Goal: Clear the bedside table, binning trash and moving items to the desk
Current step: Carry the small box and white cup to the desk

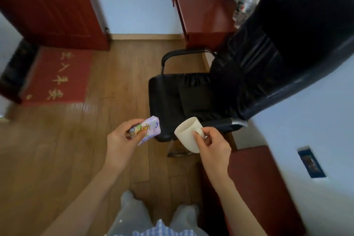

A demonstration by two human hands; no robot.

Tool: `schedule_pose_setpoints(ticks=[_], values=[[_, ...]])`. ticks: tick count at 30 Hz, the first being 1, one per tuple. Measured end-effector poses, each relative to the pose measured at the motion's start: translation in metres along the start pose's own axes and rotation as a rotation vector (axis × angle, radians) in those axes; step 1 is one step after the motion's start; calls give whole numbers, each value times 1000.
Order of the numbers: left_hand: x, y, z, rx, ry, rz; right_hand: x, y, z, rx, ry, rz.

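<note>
Left hand (122, 136) is clamping a lilac cartoon-print tissue pack (146, 130); right hand (212, 145) is pinching a cream ceramic mug (186, 134), probably by the handle. Keep mug level, skirt the black office chair (220, 90), head for the red-brown wooden desk (203, 13).

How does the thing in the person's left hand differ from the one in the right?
The left hand holds a soft, flat purple packet printed with cartoon figures; the right hand holds a plain cream mug, rigid and round. The packet is pinched along its edge, while the mug is held by its handle side and tilted. Both are carried in the air above the floor.
</note>
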State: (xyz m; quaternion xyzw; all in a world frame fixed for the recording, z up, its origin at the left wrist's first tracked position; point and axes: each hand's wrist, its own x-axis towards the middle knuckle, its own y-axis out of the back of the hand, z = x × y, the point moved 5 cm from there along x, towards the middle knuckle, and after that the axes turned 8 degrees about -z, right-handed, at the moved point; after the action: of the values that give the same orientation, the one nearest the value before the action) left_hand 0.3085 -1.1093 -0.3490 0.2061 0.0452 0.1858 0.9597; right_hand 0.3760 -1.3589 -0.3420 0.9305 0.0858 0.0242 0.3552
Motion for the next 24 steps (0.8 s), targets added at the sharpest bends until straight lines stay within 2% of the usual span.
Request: schedule_pose_setpoints(ticks=[6, 12, 19, 24], values=[[20, 108, -43, 22, 45, 134, 23, -99, -89, 41, 54, -73], [44, 185, -64, -14, 60, 189, 54, -154, -161, 41, 137, -91], [108, 228, -85, -76, 100, 239, 120, -194, -210, 37, 187, -134], [200, 235, -93, -74, 85, 170, 202, -220, -225, 51, 177, -138]])
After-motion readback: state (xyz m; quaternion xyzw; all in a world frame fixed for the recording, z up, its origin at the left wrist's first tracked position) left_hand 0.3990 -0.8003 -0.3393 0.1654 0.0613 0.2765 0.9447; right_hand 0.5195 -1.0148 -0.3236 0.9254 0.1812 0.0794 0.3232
